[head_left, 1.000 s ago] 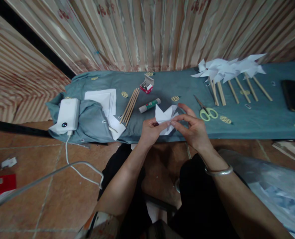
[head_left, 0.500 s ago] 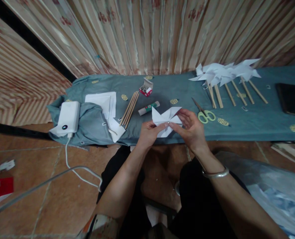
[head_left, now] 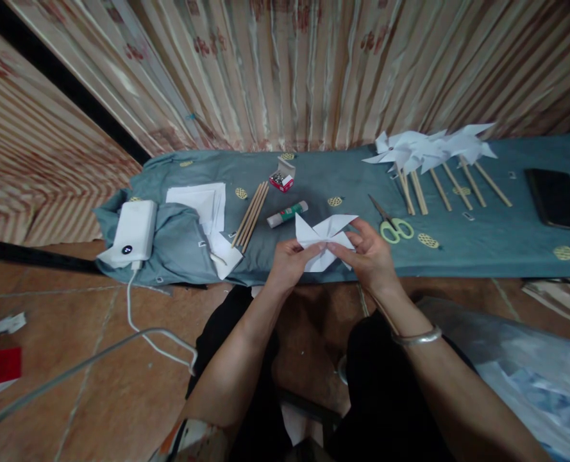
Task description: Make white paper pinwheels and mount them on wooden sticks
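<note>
Between my two hands is a white paper pinwheel (head_left: 324,228), held above the near edge of the cloth-covered surface. My left hand (head_left: 288,262) pinches its left side, thumb on top near the centre. From the right, my right hand (head_left: 371,255) grips it, its thumb also close to the centre and its fingers behind the paper. A glue stick (head_left: 287,214) lies just beyond the pinwheel. Several thin wooden sticks (head_left: 250,215) lie to the left of it. Green-handled scissors (head_left: 393,226) rest to the right of my right hand.
An open red box of small metal pins (head_left: 283,177) stands farther back. Finished pinwheels on sticks (head_left: 426,149) lie at the back right, near a dark phone (head_left: 558,197). Paper sheets (head_left: 197,200) and a white power bank (head_left: 134,232) with a cable are at left.
The view has shifted slightly. Both thumbs stay near the pinwheel's centre, and its right-hand blades look a little more spread. Nothing was let go.
</note>
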Motion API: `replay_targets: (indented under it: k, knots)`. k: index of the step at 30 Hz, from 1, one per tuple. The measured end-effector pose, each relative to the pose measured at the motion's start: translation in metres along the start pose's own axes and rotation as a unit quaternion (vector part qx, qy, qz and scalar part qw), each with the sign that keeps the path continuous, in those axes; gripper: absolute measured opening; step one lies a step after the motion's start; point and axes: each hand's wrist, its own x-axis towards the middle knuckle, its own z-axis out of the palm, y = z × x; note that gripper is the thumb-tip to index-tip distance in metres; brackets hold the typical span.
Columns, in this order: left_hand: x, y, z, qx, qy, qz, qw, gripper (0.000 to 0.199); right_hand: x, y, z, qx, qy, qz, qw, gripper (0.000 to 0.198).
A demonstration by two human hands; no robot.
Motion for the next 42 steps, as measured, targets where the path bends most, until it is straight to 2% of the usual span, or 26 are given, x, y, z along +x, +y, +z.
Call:
replay_targets:
  k: [10, 18, 34, 42]
  knots:
    - [0.0050, -0.0039, -0.0011, 0.027, 0.032, 0.022, 0.999, 0.036, -0.0007, 0.0034, 0.0026, 0.038, 0.020, 0.000, 0.999, 0.061]
    - [0.0072, -0.0053, 0.0032, -0.005, 0.040, 0.026, 0.999, 0.037, 0.0003, 0.0012, 0.0042, 0.069, 0.017, 0.012, 0.997, 0.062]
    - [0.0077, -0.0048, 0.0030, -0.016, 0.030, 0.032, 0.999, 0.036, 0.0014, -0.0011, 0.0027, 0.081, 0.029, 0.070, 0.994, 0.065]
    - [0.0068, -0.0050, 0.0017, -0.010, 0.021, 0.037, 0.999, 0.036, 0.0024, 0.0038, 0.0032, 0.073, 0.042, 0.057, 0.995, 0.063]
